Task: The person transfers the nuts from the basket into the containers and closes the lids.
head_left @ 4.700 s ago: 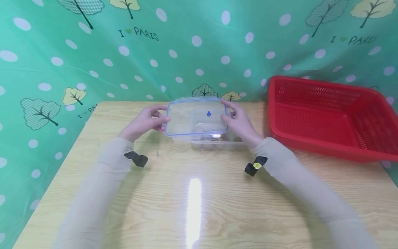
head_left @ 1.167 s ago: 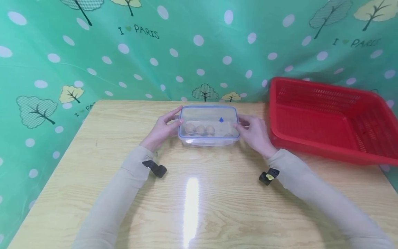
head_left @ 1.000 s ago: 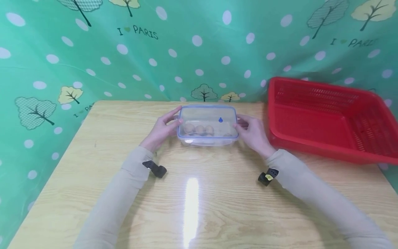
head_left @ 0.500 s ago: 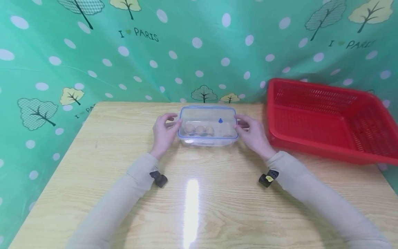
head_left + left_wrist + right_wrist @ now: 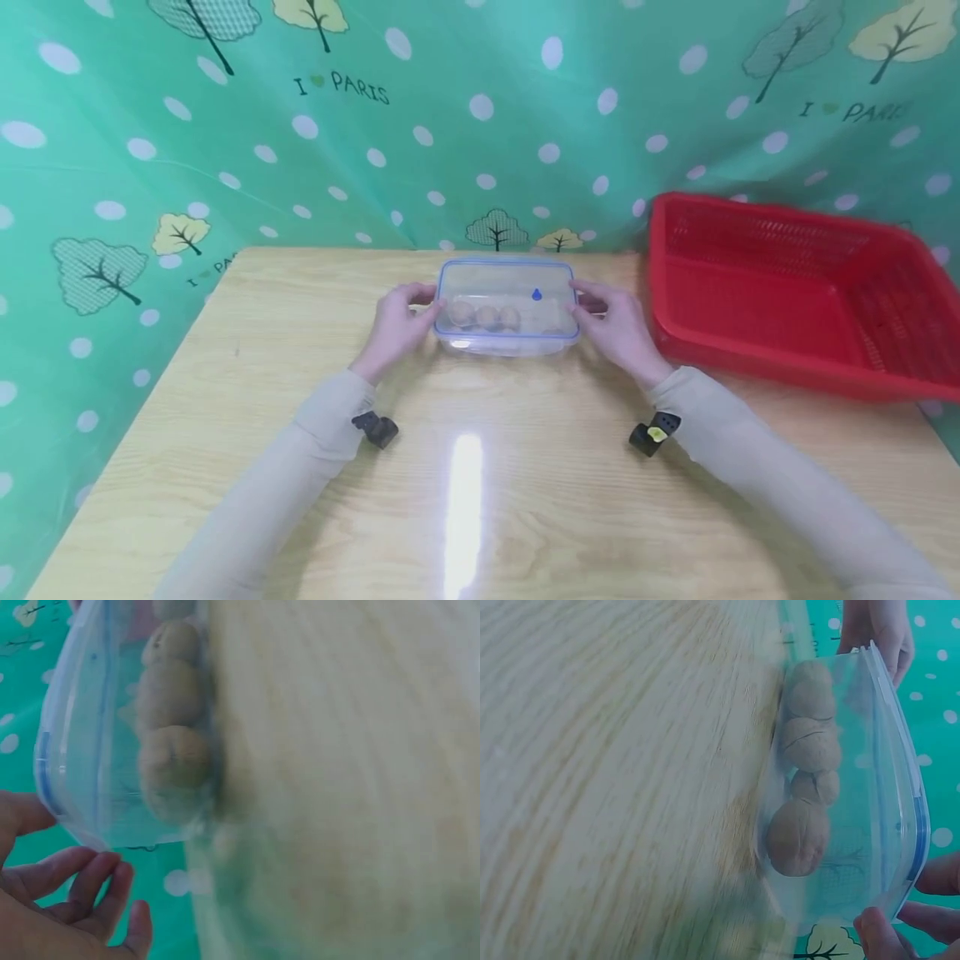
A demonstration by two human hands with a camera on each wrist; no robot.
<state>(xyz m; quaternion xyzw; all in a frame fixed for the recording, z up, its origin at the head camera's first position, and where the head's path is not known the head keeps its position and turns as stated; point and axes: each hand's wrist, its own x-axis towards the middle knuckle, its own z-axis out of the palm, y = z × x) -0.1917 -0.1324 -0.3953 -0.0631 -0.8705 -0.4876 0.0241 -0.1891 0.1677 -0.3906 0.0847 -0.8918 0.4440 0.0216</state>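
Observation:
A clear plastic food container (image 5: pixel 510 347) lies lengthwise near the back of the table, with a transparent lid (image 5: pixel 487 279) on top. The lid has a blue seal line and a small blue valve. Several round, tan, seamed things that look like walnuts (image 5: pixel 799 836) sit inside along the near wall. At the container's left end my left hand (image 5: pixel 397 329) pinches the lid's edge, thumb on top and fingers below. On the opposite end my right hand (image 5: pixel 618 329) holds the lid edge likewise. The right fingertips (image 5: pixel 877 930) reach around the corner in the right wrist view.
A large red plastic basket (image 5: pixel 750 308) stands right of the container, close to my right hand. The wooden table (image 5: pixel 300 350) meets a green patterned cloth (image 5: pixel 420 100) at its back edge. A bright light reflection lies on the wood in front.
The lid, earlier held raised and left of the container, now sits over it. My left hand drew back from the left end slightly, then closed in there again. The basket has stayed put.

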